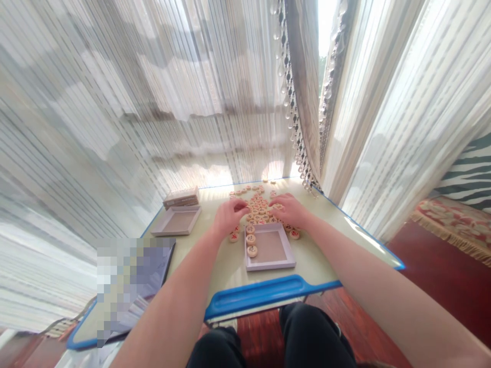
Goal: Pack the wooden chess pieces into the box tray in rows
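Observation:
Many round wooden Chinese chess pieces, marked in red and dark characters, lie scattered at the middle and back of the table. In front of them sits a shallow light box tray, with a column of three pieces along its left side. At the left edge of the pile is my left hand, its fingers curved and thumb apart, no piece visible between them. My right hand rests over the right side of the pile with fingers spread, touching or just above the pieces; its fingertips partly cover them.
A second shallow tray lies at the left, before a stack of flat boxes. A dark-edged tablet or folder, partly blurred out, lies at the front left. The table has a blue front ledge. Curtains hang behind.

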`<act>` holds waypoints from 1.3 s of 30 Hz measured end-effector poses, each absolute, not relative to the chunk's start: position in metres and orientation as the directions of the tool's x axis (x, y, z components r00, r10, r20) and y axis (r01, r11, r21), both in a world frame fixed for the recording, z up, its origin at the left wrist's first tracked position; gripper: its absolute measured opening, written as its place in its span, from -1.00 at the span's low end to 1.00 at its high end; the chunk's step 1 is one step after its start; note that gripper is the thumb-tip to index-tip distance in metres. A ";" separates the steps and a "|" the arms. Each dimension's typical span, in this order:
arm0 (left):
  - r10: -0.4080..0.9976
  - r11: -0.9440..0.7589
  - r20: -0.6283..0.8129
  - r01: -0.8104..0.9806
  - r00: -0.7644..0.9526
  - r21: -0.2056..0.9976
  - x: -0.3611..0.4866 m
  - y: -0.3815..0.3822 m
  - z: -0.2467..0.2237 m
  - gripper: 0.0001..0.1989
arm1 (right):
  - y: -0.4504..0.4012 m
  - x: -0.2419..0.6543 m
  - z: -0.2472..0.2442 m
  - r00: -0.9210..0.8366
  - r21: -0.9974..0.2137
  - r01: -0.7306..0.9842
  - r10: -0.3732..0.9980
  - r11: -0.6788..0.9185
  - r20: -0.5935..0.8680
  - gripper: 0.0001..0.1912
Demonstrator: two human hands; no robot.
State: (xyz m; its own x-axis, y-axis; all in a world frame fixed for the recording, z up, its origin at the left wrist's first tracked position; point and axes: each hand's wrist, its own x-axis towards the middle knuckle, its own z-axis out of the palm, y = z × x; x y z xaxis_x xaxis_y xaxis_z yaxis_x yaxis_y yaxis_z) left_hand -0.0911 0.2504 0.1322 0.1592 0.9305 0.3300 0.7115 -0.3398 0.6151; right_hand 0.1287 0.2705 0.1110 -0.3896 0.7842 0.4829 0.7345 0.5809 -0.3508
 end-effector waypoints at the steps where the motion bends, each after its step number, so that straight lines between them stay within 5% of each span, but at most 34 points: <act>1: 0.933 -0.345 0.314 0.687 0.176 0.639 -0.090 0.250 0.133 -0.77 | 0.265 0.127 0.114 -0.427 -0.351 0.712 0.772 0.608 0.471 -0.78; 5: 0.935 -0.351 0.296 0.648 0.197 0.676 -0.090 0.250 0.133 -0.75 | 0.251 0.119 0.118 -0.596 -0.358 0.627 0.722 0.692 0.350 -0.77; 10: 0.949 -0.315 0.254 0.620 0.187 0.718 -0.089 0.249 0.133 -0.71 | 0.253 0.114 0.113 -0.568 -0.396 0.668 0.776 0.630 0.276 -0.84; 26: 0.951 -0.307 0.246 0.495 0.187 0.813 -0.088 0.248 0.127 -0.72 | 0.267 0.112 0.107 -0.523 -0.354 0.672 0.755 0.651 0.395 -0.94; 33: 0.956 -0.293 0.252 0.412 0.153 0.863 -0.088 0.246 0.133 -0.70 | 0.253 0.104 0.115 -0.451 -0.355 0.569 0.642 0.742 0.620 -0.70; 39: 0.953 -0.247 0.174 0.304 0.247 0.920 -0.086 0.243 0.136 -0.67 | 0.249 0.101 0.113 -0.452 -0.359 0.524 0.609 0.772 0.652 -0.76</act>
